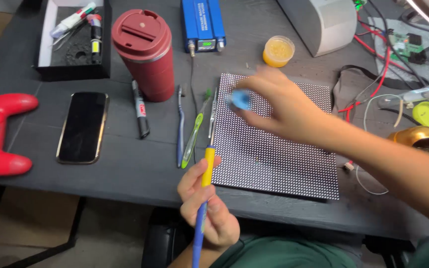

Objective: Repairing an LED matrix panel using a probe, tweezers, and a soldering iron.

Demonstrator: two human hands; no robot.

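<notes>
a dark grey wooden table [125, 164] – tan floor [40, 223] beneath, bright light at upper right.

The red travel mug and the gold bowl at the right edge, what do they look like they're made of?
The red travel mug looks like matte coated metal or plastic: its body shows only a dull sheen, and the lid looks like moulded plastic with a slider. The gold bowl looks like polished metal, since it throws bright, sharp highlights. Neither can be settled from this view alone.
</notes>
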